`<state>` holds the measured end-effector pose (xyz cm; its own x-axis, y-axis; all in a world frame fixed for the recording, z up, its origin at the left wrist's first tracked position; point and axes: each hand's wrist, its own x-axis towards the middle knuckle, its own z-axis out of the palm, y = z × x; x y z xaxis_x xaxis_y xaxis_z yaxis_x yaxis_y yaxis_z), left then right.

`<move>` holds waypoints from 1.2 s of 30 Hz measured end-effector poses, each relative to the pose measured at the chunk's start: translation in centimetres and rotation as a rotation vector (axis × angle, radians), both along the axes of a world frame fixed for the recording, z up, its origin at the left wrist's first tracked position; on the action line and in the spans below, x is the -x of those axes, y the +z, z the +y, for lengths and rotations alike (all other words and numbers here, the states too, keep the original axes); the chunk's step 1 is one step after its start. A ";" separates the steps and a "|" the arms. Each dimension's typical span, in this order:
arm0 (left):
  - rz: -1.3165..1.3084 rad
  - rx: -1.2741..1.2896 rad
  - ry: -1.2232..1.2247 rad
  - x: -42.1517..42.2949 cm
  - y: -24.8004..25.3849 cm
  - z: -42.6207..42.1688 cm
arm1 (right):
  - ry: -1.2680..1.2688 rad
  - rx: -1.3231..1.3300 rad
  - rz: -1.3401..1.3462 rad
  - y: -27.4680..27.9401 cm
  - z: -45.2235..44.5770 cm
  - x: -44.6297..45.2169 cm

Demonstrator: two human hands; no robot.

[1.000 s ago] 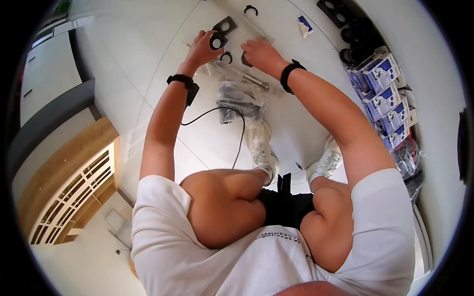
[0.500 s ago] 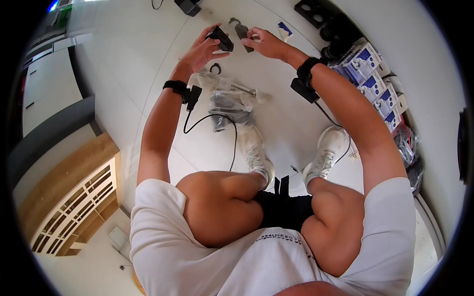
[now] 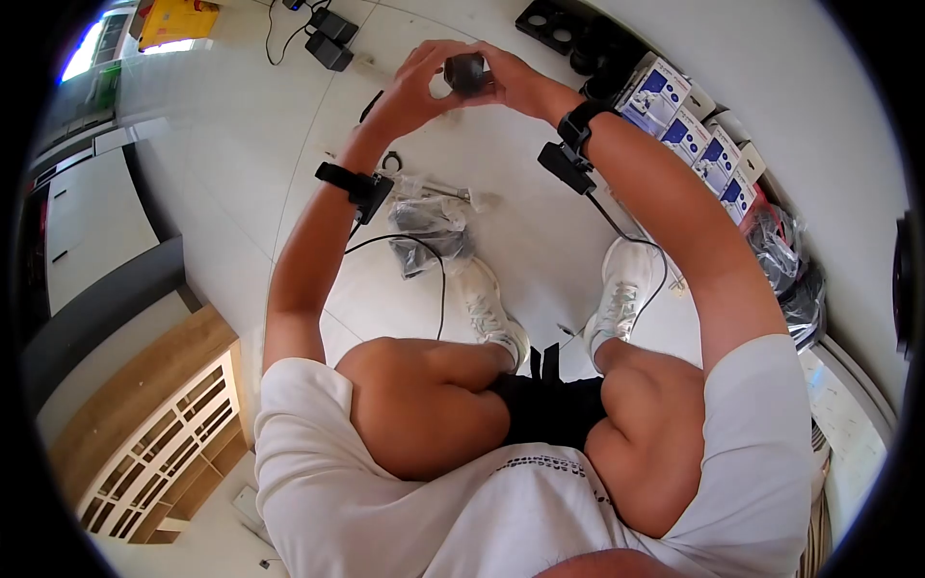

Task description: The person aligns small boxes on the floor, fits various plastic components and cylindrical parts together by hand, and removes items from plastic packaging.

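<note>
My left hand (image 3: 416, 89) and my right hand (image 3: 508, 81) meet at the far end of my reach, closed around a dark grey rounded piece (image 3: 465, 73). Its exact kind is unclear, and the fingers hide part of it. Nearer to me on the floor, a small black ring (image 3: 391, 161) lies beside my left wrist. Close by are a metal rod (image 3: 447, 192) in clear wrapping and a clear plastic bag (image 3: 424, 229) with dark contents. Part of a black object (image 3: 370, 107) shows past my left forearm.
Blue-and-white boxes (image 3: 686, 133) line the wall at right, with bagged dark items (image 3: 779, 252) nearer me. Black parts (image 3: 588, 48) stand beyond the boxes. Black power adapters (image 3: 331, 40) with cables lie at the upper left. Cables (image 3: 438, 275) run from my wrist straps.
My hands have come together; before, they were apart, the left with a black block and the right with a flat grey piece. The view has shifted, showing more adapters and a yellow item.
</note>
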<state>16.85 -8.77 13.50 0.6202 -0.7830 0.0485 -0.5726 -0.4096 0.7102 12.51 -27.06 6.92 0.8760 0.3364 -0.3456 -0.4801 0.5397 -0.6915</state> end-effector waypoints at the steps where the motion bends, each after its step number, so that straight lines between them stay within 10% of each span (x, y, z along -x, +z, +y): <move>1: -0.013 0.021 -0.006 0.2 0.1 -0.2 | 0.056 -0.020 -0.027 -0.2 -0.2 -0.2; 17: 0.205 0.021 -0.030 0.1 -0.4 -0.3 | 0.269 0.051 0.035 -0.5 -1.8 0.7; 21: -0.080 -0.023 -0.049 -0.8 -3.4 0.7 | 0.245 0.267 0.010 0.9 -1.3 1.6; 30: 0.395 0.050 0.270 -0.4 -5.6 0.0 | 0.017 0.480 -0.158 -2.0 0.6 1.5; 33: 1.386 0.249 0.683 -1.7 -2.6 -1.4 | -0.353 0.872 -0.443 -0.8 1.6 2.5; 36: 1.331 0.316 0.517 0.1 -1.9 -3.4 | -0.396 1.122 -0.507 -0.3 2.9 3.4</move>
